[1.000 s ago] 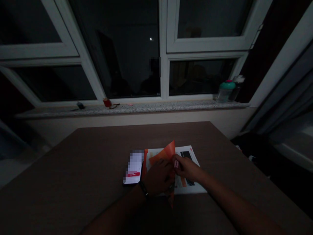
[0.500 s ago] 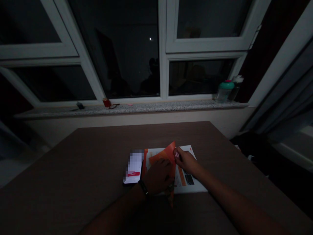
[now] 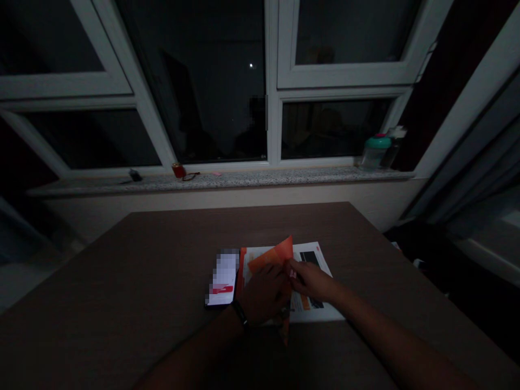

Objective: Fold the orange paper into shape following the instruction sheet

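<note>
An orange folded sheet stands partly raised over a white printed booklet on the table. My left hand, with a dark band at the wrist, lies over the sheet, its fingers bent and partly in shadow; whether they grip it is unclear. Close beside it, my right hand pinches the sheet's right edge, with something small and pink at the fingertips. To the left of the booklet lies a phone with a lit screen.
The brown table reaches a wall under a window. On the speckled sill stand a red jar, a small dark item and a bottle with a teal lid. Curtains hang at the right.
My right hand has moved down along the sheet's edge, nearer to my left hand. My left hand has hardly moved, and the sheet keeps nearly the same shape.
</note>
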Available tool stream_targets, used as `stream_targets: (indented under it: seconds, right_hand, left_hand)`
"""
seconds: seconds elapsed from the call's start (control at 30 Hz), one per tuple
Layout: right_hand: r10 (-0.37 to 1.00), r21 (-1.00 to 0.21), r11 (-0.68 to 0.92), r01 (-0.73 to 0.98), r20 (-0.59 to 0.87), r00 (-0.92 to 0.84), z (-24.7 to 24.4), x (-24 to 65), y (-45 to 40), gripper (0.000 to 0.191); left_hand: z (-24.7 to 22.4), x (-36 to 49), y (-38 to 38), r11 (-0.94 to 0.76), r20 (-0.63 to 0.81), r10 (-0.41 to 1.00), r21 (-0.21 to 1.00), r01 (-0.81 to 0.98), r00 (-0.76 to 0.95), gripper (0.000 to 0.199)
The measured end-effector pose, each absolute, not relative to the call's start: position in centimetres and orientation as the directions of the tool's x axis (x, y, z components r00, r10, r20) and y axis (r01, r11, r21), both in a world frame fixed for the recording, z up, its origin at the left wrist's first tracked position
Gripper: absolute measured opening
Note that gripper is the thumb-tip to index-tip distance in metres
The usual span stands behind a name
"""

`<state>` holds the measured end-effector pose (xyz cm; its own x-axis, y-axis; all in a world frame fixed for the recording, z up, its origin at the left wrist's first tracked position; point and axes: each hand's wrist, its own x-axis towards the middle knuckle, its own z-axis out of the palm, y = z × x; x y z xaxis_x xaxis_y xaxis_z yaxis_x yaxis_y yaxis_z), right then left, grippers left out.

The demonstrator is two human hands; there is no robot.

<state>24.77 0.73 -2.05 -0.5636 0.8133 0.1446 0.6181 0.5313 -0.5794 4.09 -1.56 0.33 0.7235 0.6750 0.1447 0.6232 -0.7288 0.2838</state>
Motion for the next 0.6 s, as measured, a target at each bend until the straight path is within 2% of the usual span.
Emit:
stream_targets:
  seconds: [0.27, 0.4, 0.6]
  right_hand:
    - [0.852, -0.534, 0.508, 0.676, 0.194, -0.486, -2.3, 24.7, 1.5, 0.014]
    - [0.888, -0.524, 0.454, 0.721, 0.203, -0.412, -2.2, 24.8, 2.2, 0.016]
    - [0.878, -0.557, 0.467, 0.687, 0.201, -0.435, -2.6, 25.0, 2.4, 0.016]
  left_hand:
    - [0.2, 3.9, -1.5, -0.735, 0.159, 0.67, 0.283, 0.617, 0.725, 0.033]
    - [0.4, 3.8, -1.5, -0.731, 0.137, 0.672, 0.279, 0.623, 0.728, 0.031]
    - [0.1, 3.8, -1.5, -0.73, 0.173, 0.673, 0.316, 0.606, 0.719, 0.042]
